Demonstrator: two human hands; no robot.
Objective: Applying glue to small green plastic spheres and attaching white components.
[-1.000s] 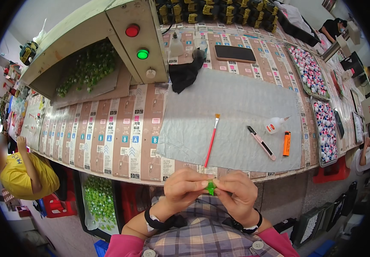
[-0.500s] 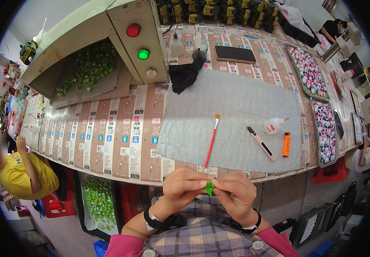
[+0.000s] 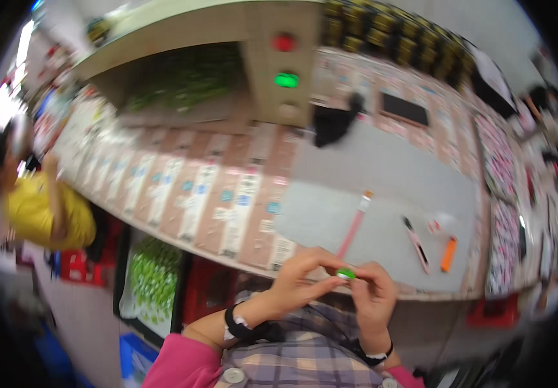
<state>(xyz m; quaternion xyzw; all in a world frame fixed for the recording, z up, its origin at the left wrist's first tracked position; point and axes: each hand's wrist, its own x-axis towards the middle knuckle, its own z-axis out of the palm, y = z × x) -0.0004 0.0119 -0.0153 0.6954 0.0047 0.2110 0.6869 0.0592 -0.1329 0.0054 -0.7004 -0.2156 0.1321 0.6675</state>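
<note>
Just over the table's near edge, my left hand (image 3: 306, 278) pinches a small green and white plastic piece (image 3: 345, 274) between thumb and fingertips. My right hand (image 3: 376, 296) grips its other side, fingers bent. Motion blur and the fingers hide the piece's exact shape. Beyond my hands a paintbrush (image 3: 355, 225) with a red handle lies on the grey sheet (image 3: 382, 165). Farther right on that sheet are a slim pink and black tool (image 3: 416, 244), an orange lighter (image 3: 449, 254) and a blurred white bottle (image 3: 442, 224).
A beige machine (image 3: 282, 19) with red and green lights stands at the back left, green pieces inside. Near it are a black cloth (image 3: 334, 123) and a phone (image 3: 405, 108). Trays of colourful pieces (image 3: 497, 152) line the right. A crate of green pieces (image 3: 155, 278) sits low left, near a person in yellow (image 3: 49, 210).
My view has turned, so the table and machine shift right in the picture. The green piece has been turned between my fingers, now showing white, and my right hand's fingers have loosened slightly.
</note>
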